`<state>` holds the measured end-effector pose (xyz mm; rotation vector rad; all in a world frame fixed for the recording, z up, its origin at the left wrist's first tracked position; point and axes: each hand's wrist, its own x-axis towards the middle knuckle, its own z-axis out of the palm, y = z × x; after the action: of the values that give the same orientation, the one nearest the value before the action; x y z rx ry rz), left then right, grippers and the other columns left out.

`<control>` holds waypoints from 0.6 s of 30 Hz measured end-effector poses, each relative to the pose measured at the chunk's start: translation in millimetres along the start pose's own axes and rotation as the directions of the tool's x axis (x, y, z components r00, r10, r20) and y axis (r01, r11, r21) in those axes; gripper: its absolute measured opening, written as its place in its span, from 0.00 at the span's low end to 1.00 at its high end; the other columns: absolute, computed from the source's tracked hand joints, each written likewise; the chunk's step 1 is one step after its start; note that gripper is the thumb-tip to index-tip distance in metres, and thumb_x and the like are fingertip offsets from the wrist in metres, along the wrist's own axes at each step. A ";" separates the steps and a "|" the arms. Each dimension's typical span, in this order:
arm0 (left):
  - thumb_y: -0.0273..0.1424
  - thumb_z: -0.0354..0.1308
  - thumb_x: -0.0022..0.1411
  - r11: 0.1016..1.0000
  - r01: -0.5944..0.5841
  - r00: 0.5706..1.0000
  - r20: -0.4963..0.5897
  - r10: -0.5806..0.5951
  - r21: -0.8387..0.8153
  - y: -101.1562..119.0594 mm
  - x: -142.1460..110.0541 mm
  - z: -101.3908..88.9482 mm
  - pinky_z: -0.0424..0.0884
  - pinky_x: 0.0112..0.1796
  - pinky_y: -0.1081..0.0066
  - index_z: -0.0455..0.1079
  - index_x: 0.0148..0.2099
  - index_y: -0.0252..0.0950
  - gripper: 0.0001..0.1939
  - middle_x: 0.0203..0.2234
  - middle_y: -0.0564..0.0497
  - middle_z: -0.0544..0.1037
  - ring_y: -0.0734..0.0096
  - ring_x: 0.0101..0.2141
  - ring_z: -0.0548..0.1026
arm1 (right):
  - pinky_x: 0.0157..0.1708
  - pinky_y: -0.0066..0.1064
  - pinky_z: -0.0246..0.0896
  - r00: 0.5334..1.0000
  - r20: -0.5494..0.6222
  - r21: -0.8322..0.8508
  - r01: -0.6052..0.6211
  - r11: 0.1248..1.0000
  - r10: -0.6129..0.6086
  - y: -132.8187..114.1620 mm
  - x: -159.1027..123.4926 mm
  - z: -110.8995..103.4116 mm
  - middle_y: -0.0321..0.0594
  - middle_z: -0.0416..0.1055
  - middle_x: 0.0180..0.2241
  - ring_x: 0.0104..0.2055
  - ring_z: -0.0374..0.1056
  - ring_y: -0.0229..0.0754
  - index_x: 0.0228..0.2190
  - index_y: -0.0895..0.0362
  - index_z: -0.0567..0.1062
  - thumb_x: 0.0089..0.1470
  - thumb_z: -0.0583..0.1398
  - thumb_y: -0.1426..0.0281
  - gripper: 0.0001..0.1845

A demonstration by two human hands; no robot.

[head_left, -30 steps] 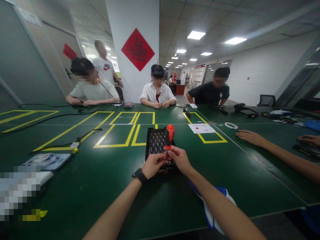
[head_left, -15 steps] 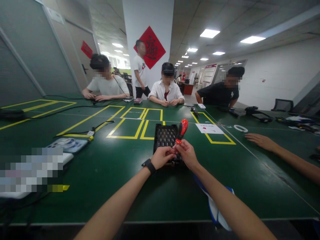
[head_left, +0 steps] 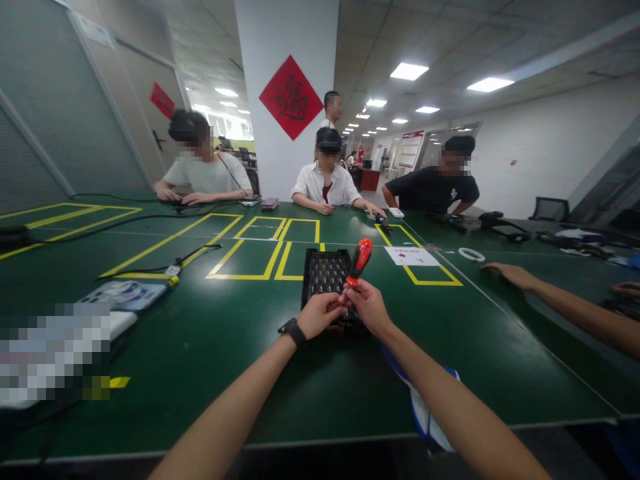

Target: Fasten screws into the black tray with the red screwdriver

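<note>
A screwdriver (head_left: 361, 259) with a red and black handle stands slightly tilted, handle up, in my right hand (head_left: 371, 307). The fingers close round it just below the handle. My left hand (head_left: 320, 313), with a dark band on its wrist, is closed in a pinch against the right fingertips, by the shaft. What lies between its fingers is hidden. Both hands are over the near end of a black tray-like case (head_left: 327, 270) with rows of small shiny pieces in it. The screwdriver's tip is hidden by the hands.
Yellow tape outlines (head_left: 245, 277) mark the green table (head_left: 200, 373). A paper sheet (head_left: 411, 256) and a white ring (head_left: 471, 255) lie to the right, near another person's hand (head_left: 510, 275). Blue-and-white cloth (head_left: 425, 407) hangs at the near edge. Cables and flat devices (head_left: 125, 293) lie left.
My hands keep the same hold on the screwdriver; the view has shifted slightly. A person across the table has reached out to a dark object. Someone walking behind has moved right.
</note>
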<state>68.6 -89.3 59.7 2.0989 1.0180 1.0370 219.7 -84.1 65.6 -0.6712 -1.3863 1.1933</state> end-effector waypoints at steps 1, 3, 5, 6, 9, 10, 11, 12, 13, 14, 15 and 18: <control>0.36 0.53 0.53 1.000 0.008 1.000 -0.011 -0.009 -0.014 -0.7 -0.1 0.4 0.59 0.24 0.78 0.67 0.30 0.31 0.11 0.20 0.55 0.68 0.79 0.22 0.63 | 0.26 0.25 0.58 1.000 -0.014 0.011 0.003 1.000 -0.003 0.4 0.6 0.3 0.35 0.68 0.25 0.25 0.64 0.33 0.32 0.57 0.68 0.46 0.59 0.67 0.09; 0.36 0.56 0.50 0.999 0.021 0.999 -0.035 -0.022 -0.048 -2.0 -0.3 1.2 0.59 0.24 0.79 0.67 0.30 0.31 0.11 0.19 0.56 0.67 0.80 0.21 0.62 | 0.25 0.25 0.58 0.999 -0.041 0.036 0.014 0.999 -0.012 1.1 1.8 1.1 0.33 0.67 0.26 0.25 0.64 0.33 0.31 0.56 0.66 0.45 0.60 0.68 0.10; 0.36 0.57 0.49 0.996 0.038 0.998 -0.055 -0.042 -0.083 -3.3 -0.5 1.9 0.59 0.23 0.80 0.66 0.29 0.31 0.12 0.19 0.56 0.68 0.81 0.21 0.62 | 0.24 0.24 0.57 0.998 -0.056 0.048 0.026 0.999 -0.023 1.6 2.1 2.0 0.33 0.66 0.26 0.25 0.64 0.33 0.32 0.56 0.66 0.44 0.60 0.68 0.11; 0.36 0.58 0.48 0.995 0.046 0.997 -0.060 -0.052 -0.094 -4.0 -0.6 2.3 0.59 0.23 0.80 0.66 0.29 0.31 0.12 0.19 0.56 0.68 0.81 0.21 0.63 | 0.23 0.24 0.57 0.998 -0.057 0.043 0.028 0.999 -0.026 1.7 1.8 2.5 0.33 0.66 0.26 0.25 0.64 0.32 0.32 0.56 0.66 0.44 0.60 0.68 0.11; 0.35 0.58 0.48 0.992 0.053 0.997 -0.052 -0.059 -0.111 -5.3 -1.1 3.0 0.62 0.25 0.78 0.67 0.30 0.30 0.12 0.20 0.54 0.71 0.79 0.22 0.66 | 0.24 0.25 0.57 0.999 -0.032 -0.012 0.021 1.000 -0.022 0.7 -0.9 4.1 0.36 0.67 0.27 0.24 0.62 0.32 0.33 0.58 0.67 0.46 0.59 0.66 0.12; 0.35 0.57 0.49 0.992 0.046 0.998 -0.041 -0.051 -0.117 -5.5 -1.4 2.8 0.63 0.26 0.78 0.68 0.30 0.30 0.11 0.22 0.53 0.72 0.77 0.23 0.68 | 0.24 0.26 0.58 1.000 -0.018 -0.033 0.023 0.999 -0.023 0.0 -1.9 4.4 0.37 0.68 0.28 0.24 0.62 0.32 0.34 0.58 0.68 0.47 0.57 0.64 0.12; 0.34 0.56 0.50 0.992 0.034 0.999 -0.028 -0.038 -0.124 -5.3 -1.8 2.3 0.65 0.28 0.77 0.69 0.31 0.30 0.11 0.23 0.52 0.73 0.76 0.25 0.69 | 0.25 0.26 0.58 1.000 -0.002 -0.045 0.024 0.999 -0.024 -0.8 -2.8 4.5 0.38 0.69 0.28 0.24 0.62 0.32 0.35 0.59 0.69 0.49 0.56 0.64 0.13; 0.34 0.54 0.52 0.991 0.020 1.000 -0.015 -0.022 -0.130 -5.0 -2.2 1.5 0.65 0.30 0.76 0.69 0.31 0.30 0.10 0.25 0.51 0.74 0.75 0.26 0.70 | 0.25 0.27 0.59 1.000 0.009 -0.051 0.025 0.998 -0.025 -1.6 -3.3 4.3 0.39 0.69 0.29 0.25 0.62 0.32 0.36 0.59 0.69 0.50 0.55 0.63 0.14; 0.33 0.53 0.53 0.991 0.004 1.000 -0.003 -0.005 -0.135 -4.3 -2.8 0.6 0.66 0.32 0.75 0.70 0.33 0.30 0.10 0.26 0.50 0.75 0.74 0.28 0.71 | 0.26 0.27 0.59 1.000 0.011 -0.051 0.025 0.998 -0.025 -2.2 -3.5 3.9 0.40 0.69 0.30 0.25 0.61 0.32 0.37 0.59 0.69 0.50 0.54 0.62 0.15; 0.32 0.51 0.55 0.991 -0.010 1.000 0.006 0.011 -0.132 -3.3 -3.4 -0.4 0.66 0.34 0.75 0.70 0.34 0.30 0.10 0.27 0.49 0.75 0.73 0.29 0.72 | 0.26 0.28 0.59 1.000 0.002 -0.051 0.025 0.998 -0.025 -2.8 -3.2 3.2 0.40 0.69 0.30 0.25 0.61 0.32 0.37 0.59 0.69 0.50 0.54 0.62 0.16; 0.32 0.50 0.56 0.993 -0.024 1.000 0.006 0.024 -0.119 -1.9 -4.3 -1.4 0.66 0.35 0.74 0.70 0.36 0.31 0.11 0.29 0.49 0.76 0.73 0.30 0.72 | 0.26 0.28 0.60 1.000 -0.016 -0.052 0.024 0.998 -0.024 -3.3 -2.6 2.5 0.39 0.69 0.30 0.25 0.61 0.32 0.37 0.59 0.69 0.49 0.55 0.62 0.16; 0.32 0.46 0.59 0.998 -0.056 0.998 -0.018 0.056 0.001 6.0 -7.3 -2.6 0.65 0.36 0.75 0.68 0.40 0.33 0.13 0.29 0.50 0.75 0.73 0.30 0.72 | 0.28 0.28 0.60 0.996 -0.078 -0.057 0.029 0.998 -0.034 -5.1 0.0 2.4 0.38 0.69 0.29 0.26 0.63 0.33 0.35 0.59 0.69 0.45 0.58 0.63 0.15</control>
<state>65.8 -98.1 62.8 2.1329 0.9730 1.0856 218.6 -86.4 70.6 -0.7255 -1.3630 1.0955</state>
